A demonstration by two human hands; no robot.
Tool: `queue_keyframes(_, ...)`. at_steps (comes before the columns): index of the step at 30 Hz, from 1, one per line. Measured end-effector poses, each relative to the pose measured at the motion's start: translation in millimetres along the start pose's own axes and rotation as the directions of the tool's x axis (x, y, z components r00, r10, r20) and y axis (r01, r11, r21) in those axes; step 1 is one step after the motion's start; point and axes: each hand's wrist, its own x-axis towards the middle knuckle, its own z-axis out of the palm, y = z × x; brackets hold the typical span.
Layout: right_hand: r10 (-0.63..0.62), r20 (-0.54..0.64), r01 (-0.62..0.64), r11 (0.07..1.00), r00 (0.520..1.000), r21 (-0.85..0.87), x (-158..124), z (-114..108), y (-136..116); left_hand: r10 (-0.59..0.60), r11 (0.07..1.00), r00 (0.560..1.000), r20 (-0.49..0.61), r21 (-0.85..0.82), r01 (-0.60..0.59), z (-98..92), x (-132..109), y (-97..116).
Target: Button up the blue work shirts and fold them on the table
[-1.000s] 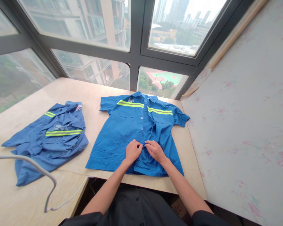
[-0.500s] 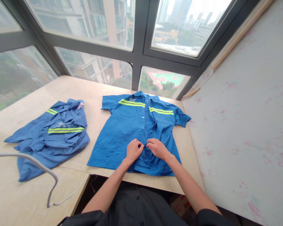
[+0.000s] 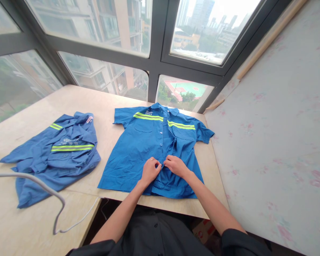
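A blue short-sleeved work shirt with yellow-green reflective stripes lies spread out, collar toward the window. Its upper front is open, and buttons show along the left-hand edge. At the lower part of the front opening, my left hand pinches the edge of the cloth. Close beside it, my right hand has its fingers closed on the other side of the opening. The fingertips of both hands nearly meet there. Whatever small part lies between them, such as a button, is hidden by the fingers.
A second blue work shirt lies crumpled on the wooden table to the left. A grey-white cable curves over the lower left. The window frame bounds the back, and a flowered wall stands at the right.
The view has shifted very slightly. Both hands stay at the same spot on the shirt's front edge, with only small finger movements.
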Motion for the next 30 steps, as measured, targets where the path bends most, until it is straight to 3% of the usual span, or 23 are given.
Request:
queue_keyframes(4,-0.027,-0.045,0.032,0.993,0.999,0.111,-9,-11,6,0.005,0.998,0.999,-0.046,-0.055,-0.007,1.0,-2,-4)
queue_keyframes(8,0.047,0.042,-0.054,0.982,0.998,0.181,-23,-23,13,0.002,0.997,0.997,-0.078,-0.074,-0.007,1.5,-3,-5)
queue_keyframes(13,0.138,0.076,-0.145,0.985,0.988,0.096,-17,-16,14,0.037,0.998,0.996,-0.082,-0.048,-0.041,1.6,-4,-5)
queue_keyframes(18,0.211,0.208,-0.196,0.977,0.955,-0.087,12,-8,10,0.055,0.995,0.995,-0.081,-0.083,-0.062,-0.3,-5,-9)
queue_keyframes(23,0.093,0.292,-0.064,0.992,0.952,-0.109,29,-19,5,-0.007,0.991,0.997,-0.078,-0.136,-0.004,-2.0,-7,-13)
queue_keyframes(30,-0.051,0.223,0.081,0.988,0.973,-0.128,30,-28,-2,-0.063,0.985,0.997,0.051,0.164,0.054,-9.8,-4,3)
